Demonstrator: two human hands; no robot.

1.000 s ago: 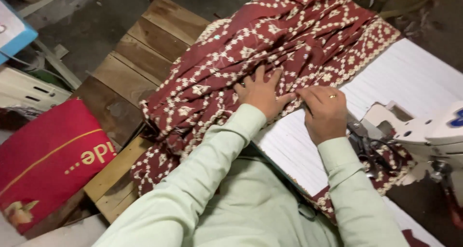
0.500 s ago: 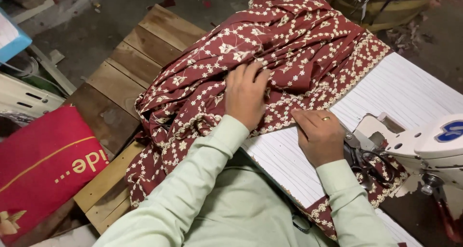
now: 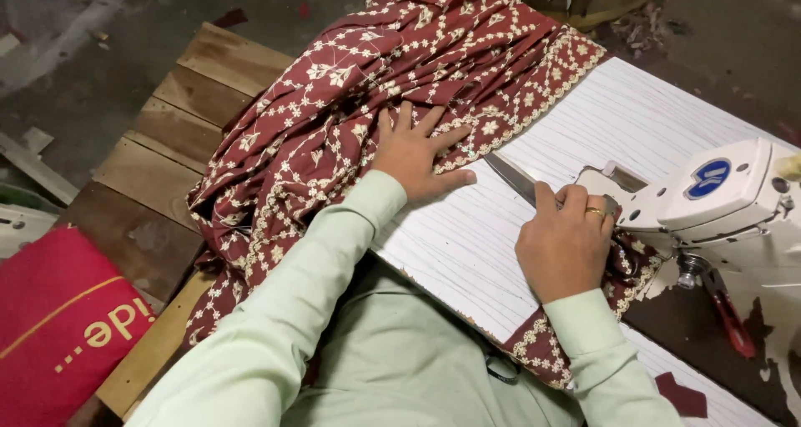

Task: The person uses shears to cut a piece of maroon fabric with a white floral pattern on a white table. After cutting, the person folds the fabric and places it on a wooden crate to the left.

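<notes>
A maroon cloth [image 3: 350,102] with cream floral embroidery lies bunched over the white striped table [image 3: 634,118] and hangs off its left side. My left hand [image 3: 417,156] presses flat on the cloth near its embroidered border, fingers spread. My right hand [image 3: 563,243] grips a pair of scissors [image 3: 513,177]; the blades point up-left toward the cloth edge. A white sewing machine [image 3: 709,202] stands just right of my right hand.
A wooden pallet [image 3: 158,168] lies left of the table on a grey floor. A red bag [image 3: 58,327] sits at the lower left. Part of the cloth [image 3: 542,352] hangs over the table's near edge. White scraps lie at the far left.
The cloth has been pushed up and left, baring more of the white table. My right hand has moved toward the sewing machine and now holds scissors. My left hand stays on the cloth.
</notes>
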